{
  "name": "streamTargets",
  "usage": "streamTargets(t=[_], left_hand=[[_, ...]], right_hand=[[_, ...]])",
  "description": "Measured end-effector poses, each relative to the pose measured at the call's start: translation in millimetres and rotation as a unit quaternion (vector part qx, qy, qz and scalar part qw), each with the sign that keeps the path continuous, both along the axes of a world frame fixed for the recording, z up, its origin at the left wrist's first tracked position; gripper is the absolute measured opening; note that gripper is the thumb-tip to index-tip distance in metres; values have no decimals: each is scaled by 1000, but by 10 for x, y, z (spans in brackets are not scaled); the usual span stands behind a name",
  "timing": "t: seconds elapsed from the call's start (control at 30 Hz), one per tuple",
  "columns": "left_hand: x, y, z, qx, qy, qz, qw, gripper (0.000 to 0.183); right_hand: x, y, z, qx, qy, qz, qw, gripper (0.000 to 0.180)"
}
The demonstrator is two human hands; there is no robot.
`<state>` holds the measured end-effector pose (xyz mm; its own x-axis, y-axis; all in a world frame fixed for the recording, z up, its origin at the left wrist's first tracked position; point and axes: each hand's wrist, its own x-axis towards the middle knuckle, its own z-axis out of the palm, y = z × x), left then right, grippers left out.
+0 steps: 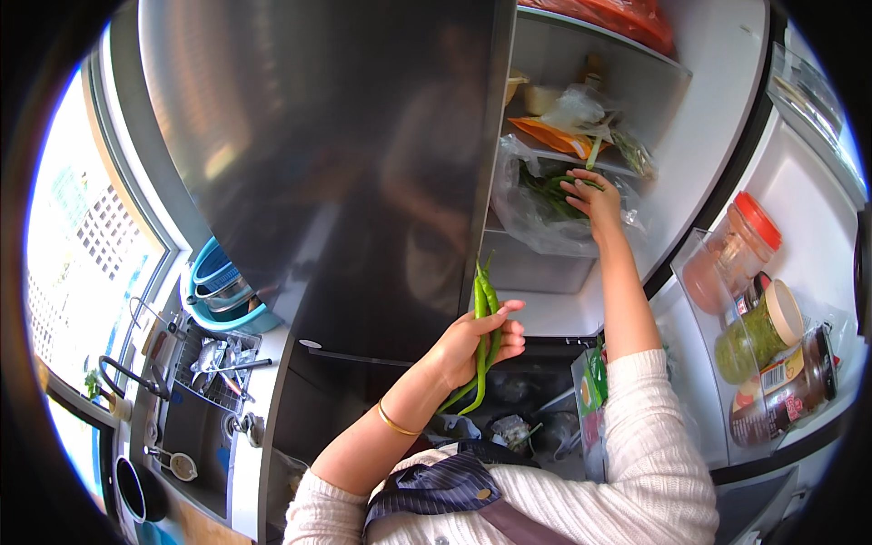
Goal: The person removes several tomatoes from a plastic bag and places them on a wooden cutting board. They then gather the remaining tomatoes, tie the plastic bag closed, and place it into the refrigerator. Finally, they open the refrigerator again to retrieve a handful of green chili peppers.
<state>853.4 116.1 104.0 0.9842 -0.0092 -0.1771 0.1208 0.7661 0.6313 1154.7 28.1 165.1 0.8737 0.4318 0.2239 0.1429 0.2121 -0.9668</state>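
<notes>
Several long green chili peppers (481, 340) lie across the palm of my left hand (480, 340), the fingers closed loosely around them. My right hand (593, 197) reaches into the open fridge and holds a green pepper (579, 180) between thumb and fingers. Just below it, more dark green peppers (541, 194) lie in an opened clear plastic bag (521, 218) on a fridge shelf. An orange packet (555, 137) and a bundle of green vegetables in clear wrap (633, 150) rest on the shelf above.
Jars, among them a red-lidded one (732, 252) and one with green contents (756, 334), stand in the right door's bin. The closed dark fridge door (327, 170) is at the left. Beyond it are a sink (194, 436), a dish rack (218, 364) and blue basins (231, 320).
</notes>
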Motion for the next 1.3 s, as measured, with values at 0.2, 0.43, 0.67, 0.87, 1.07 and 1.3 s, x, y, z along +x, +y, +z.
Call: streamTargets(t=[0.2, 0.43, 0.67, 0.87, 1.07, 1.3], left_hand=[[144, -87, 87, -39, -13, 1, 999, 39], [285, -201, 206, -108, -51, 4, 993, 41], [269, -246, 371, -104, -84, 20, 991, 43], [171, -272, 493, -84, -126, 42, 988, 41], [60, -268, 455, -34, -170, 87, 981, 28], [-37, -199, 451, 3, -108, 119, 987, 14]], right_hand=[[-618, -262, 156, -6, -70, 34, 997, 9], [-1367, -689, 368, -19, -194, 96, 976, 7], [-1705, -894, 339, 23, -198, 109, 974, 13], [-2012, -931, 147, 18, -217, 136, 966, 13], [-2165, -898, 38, -35, -289, 161, 943, 6], [-1590, -770, -625, -8, -146, -238, 960, 55]])
